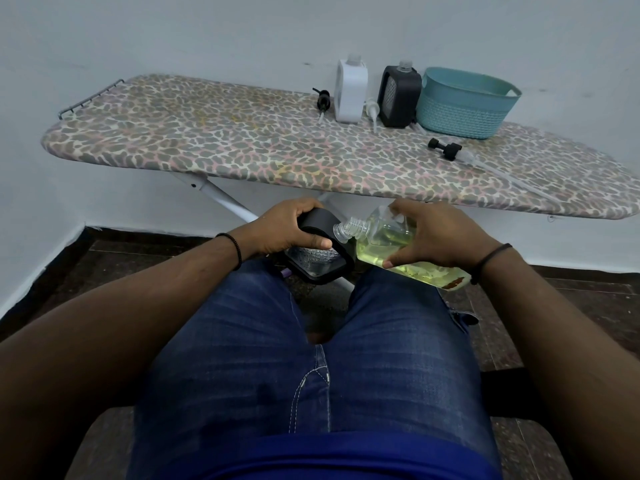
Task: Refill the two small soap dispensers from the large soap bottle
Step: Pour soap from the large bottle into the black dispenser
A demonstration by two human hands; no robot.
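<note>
While tilted over the lap, both hands grasping: left hand [287, 227] round black dispenser [323, 258], right hand [438, 239] round large soap bottle [381, 240].

large clear plastic bottle of yellow soap [391, 242] lies tilted, open neck touching the black square dispenser's [320, 249] clear mouth.

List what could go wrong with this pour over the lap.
1. The right hand tips the clear bottle of yellow soap so its threaded neck only just meets the black-cased dispenser in the left hand. A small slip may send soap past the opening.
2. Both are held in the air above the blue jeans, not on the leopard-print ironing board, so spills would likely land on the jeans or floor.
</note>
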